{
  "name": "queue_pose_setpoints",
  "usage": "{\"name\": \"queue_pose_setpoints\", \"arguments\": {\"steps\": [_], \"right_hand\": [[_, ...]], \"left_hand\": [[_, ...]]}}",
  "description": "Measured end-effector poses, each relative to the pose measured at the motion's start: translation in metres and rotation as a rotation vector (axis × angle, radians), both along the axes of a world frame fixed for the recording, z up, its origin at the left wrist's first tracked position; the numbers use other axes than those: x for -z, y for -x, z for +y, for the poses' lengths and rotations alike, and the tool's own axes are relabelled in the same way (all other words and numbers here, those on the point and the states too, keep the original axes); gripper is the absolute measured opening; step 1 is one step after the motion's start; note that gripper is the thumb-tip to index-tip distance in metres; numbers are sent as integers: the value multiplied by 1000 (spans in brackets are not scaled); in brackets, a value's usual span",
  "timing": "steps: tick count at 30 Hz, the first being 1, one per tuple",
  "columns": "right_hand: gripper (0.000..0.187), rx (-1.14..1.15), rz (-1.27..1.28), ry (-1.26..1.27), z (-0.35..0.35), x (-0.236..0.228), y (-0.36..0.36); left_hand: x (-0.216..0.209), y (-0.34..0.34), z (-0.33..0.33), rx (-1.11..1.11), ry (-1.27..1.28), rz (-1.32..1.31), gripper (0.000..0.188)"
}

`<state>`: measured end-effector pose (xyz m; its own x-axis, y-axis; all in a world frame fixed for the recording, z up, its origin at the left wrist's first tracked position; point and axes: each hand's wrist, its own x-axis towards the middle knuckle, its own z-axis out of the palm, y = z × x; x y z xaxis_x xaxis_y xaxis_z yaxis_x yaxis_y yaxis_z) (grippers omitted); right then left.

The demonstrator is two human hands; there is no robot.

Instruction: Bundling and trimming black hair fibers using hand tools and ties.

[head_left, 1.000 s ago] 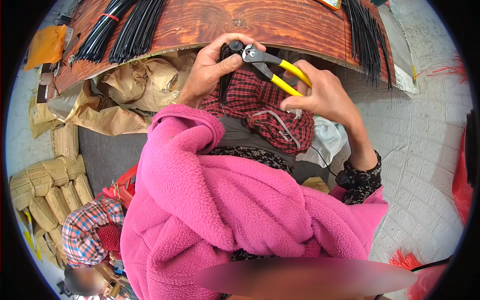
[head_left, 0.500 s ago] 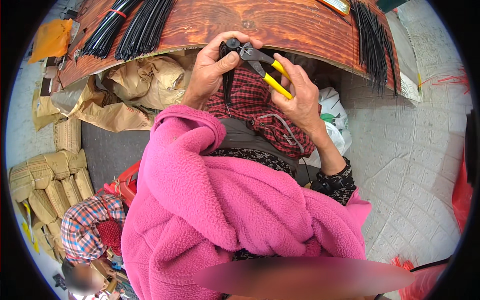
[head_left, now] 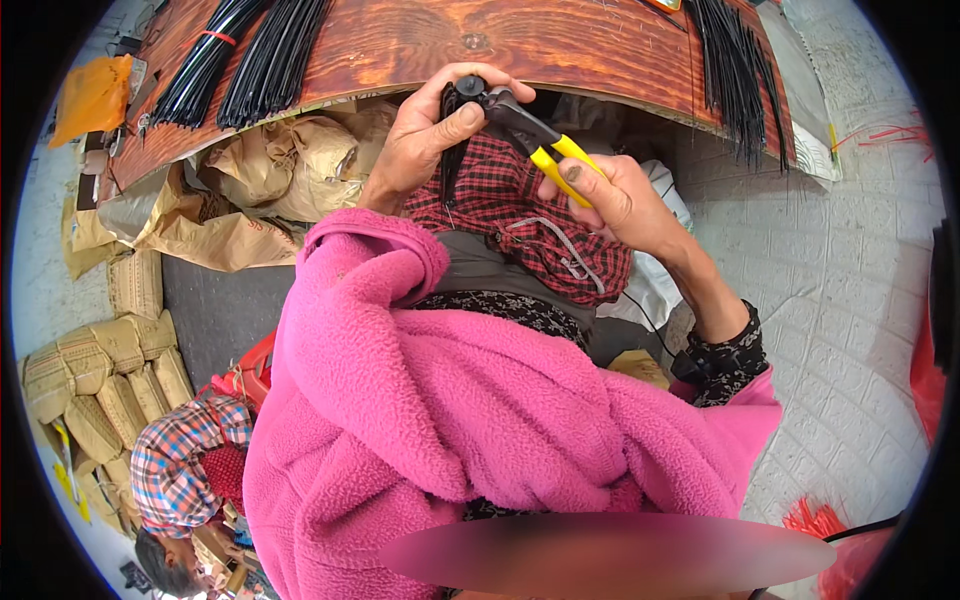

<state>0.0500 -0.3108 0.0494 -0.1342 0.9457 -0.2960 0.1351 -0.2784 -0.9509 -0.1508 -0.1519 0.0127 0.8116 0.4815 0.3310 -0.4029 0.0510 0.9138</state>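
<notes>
My left hand (head_left: pixel 412 140) is closed around a bundle of thin black strands (head_left: pixel 453 170) that hang down below the fingers. A round black end piece (head_left: pixel 469 87) shows between its thumb and fingers. In my right hand (head_left: pixel 630 205) is a pair of end-cutting pliers (head_left: pixel 527 124) with yellow handles. The handles lie close together under the thumb and fingers. The dark jaws sit against the round end piece, beside the left thumb; what lies between them is hidden.
Bundles of black strands lie on the wooden table (head_left: pixel 480 50) at left (head_left: pixel 275 65) and right (head_left: pixel 735 85). Brown paper (head_left: pixel 290 165) bulges under its edge. Woven packs (head_left: pixel 100 375) are stacked at left, near another person (head_left: pixel 190 465) in a checked top. Red strands (head_left: pixel 815 520) lie lower right.
The plier handles have come together from a wider spread. My right hand has shifted and turned, with its elbow farther out to the right. The left hand keeps its hold.
</notes>
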Motion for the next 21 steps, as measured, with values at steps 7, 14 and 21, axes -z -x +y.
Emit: {"name": "queue_pose_setpoints", "arguments": {"steps": [7,14,21], "right_hand": [[48,-118,-5,149,2,-25,-19],[49,-239,-121,196,14,-47,-43],[50,-277,-155,224,16,-51,-39]], "left_hand": [[0,-2,-2,64,-58,20,45],[-9,-5,-18,-59,-211,72,42],[-12,-6,-24,-78,-167,80,39]]}}
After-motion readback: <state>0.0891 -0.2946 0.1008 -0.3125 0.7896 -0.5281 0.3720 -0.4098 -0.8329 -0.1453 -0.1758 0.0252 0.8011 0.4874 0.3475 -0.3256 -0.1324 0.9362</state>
